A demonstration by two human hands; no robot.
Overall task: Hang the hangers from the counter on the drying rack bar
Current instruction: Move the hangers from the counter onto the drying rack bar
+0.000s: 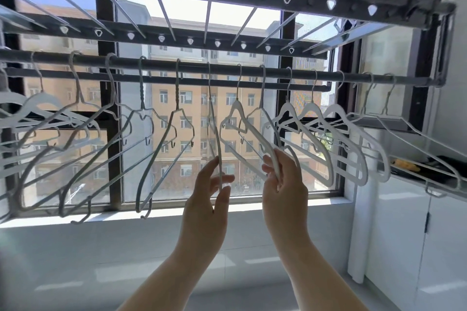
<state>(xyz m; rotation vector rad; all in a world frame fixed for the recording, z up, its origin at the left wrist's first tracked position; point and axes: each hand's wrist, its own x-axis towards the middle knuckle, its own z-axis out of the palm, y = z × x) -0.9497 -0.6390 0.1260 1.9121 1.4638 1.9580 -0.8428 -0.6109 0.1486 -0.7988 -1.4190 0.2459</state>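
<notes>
A wire hanger [213, 121], hooked on the bar [227, 68] near its middle, is pinched low down between thumb and fingers of the left hand [209, 184]. Just right of it on the bar, a white hanger [237, 108] is gripped by the curled fingers of the right hand [283, 179]. Other hangers [141, 113] are hung along the bar on both sides. A window [197, 108] is seen behind the bar.

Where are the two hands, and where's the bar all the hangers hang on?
left hand [209, 193], head view: middle of the hand, pinching the thin hanger [215, 134].
right hand [286, 184], head view: middle of the hand, gripping the white hanger [265, 145].
drying rack bar [161, 64], head view: bare stretch between two hooks.
</notes>
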